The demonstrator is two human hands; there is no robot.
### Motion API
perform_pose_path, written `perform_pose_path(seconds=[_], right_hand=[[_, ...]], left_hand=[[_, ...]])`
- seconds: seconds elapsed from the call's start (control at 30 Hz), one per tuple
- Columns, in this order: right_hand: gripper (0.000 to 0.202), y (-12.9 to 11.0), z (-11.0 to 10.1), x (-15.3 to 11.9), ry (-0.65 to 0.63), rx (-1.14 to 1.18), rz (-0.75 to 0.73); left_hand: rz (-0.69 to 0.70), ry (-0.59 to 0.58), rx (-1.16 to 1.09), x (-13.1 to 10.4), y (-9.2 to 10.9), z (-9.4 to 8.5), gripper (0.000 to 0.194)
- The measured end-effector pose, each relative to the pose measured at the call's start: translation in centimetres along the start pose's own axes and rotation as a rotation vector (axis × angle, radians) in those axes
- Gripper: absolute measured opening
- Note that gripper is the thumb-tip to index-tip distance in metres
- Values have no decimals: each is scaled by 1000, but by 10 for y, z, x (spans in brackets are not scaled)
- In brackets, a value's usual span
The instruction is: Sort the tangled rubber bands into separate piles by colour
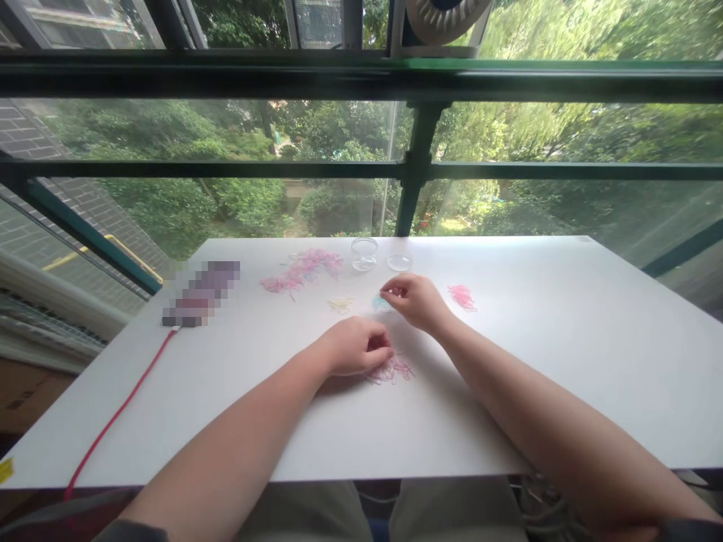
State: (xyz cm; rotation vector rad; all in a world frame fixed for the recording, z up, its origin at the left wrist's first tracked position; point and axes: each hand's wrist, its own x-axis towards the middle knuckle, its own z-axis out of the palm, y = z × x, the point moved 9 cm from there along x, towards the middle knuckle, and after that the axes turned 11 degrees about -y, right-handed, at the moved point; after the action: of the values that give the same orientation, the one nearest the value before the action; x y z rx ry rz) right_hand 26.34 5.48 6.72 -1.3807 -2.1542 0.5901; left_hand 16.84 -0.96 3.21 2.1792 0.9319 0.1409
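Observation:
My left hand rests low over the table with curled fingers, its fingertips at a loose pile of pink rubber bands. What it pinches, if anything, is too small to see. Farther forward, my right hand is closed in a pinch at a small pile of light-blue rubber bands, partly hidden by the fingers. I cannot make out what lies between its fingertips. Left of the blue pile lie a few pale yellow rubber bands. A compact pile of brighter pink bands lies right of my right hand.
A large spread of mixed pink and purple bands lies at the back. Beside it stand a clear round container and a shallow clear dish. A pixelated object with a red cable lies left on the white table.

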Motion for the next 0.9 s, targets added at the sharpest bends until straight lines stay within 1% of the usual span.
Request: perform_pose_path(seconds=[0.07,0.13,0.23,0.3,0.37,0.47,0.57,0.63,0.67,0.73,0.8,0.83,0.9], right_hand=[[14,-23,23,19,-77,-42,-63],[15,-37,43,35,-142,-119,-75],[17,-43,65,48,-237,-241,-49],[19,-42,69,50,-260,-294,-36],[21,-41,65,48,-267,-335,-38],[25,-42,52,43,-297,-372,-66],[22,-37,26,34,-278,-324,-65],[21,-26,7,23,-270,-292,-33],[21,-19,1,15,-292,-284,-19],[19,-5,-1,-5,-406,-254,1],[19,8,3,-29,-523,-193,13],[19,13,5,-40,-555,-157,22],[20,17,10,-57,-567,-84,12]], left_hand=[[-8,-17,4,1,-2,2,18],[-6,-11,1,1,-4,2,18],[10,17,-22,2,-4,1,16],[19,14,-37,3,-4,2,16],[20,7,-33,3,-3,3,16],[15,4,-6,3,-1,2,17],[27,17,21,2,1,-1,17],[48,40,39,1,1,-6,16],[57,56,49,0,1,-9,16],[62,100,74,-2,-2,-19,17],[48,170,112,-5,-7,-32,18],[30,208,124,-7,-11,-40,18],[-2,290,152,-13,-19,-56,18]])
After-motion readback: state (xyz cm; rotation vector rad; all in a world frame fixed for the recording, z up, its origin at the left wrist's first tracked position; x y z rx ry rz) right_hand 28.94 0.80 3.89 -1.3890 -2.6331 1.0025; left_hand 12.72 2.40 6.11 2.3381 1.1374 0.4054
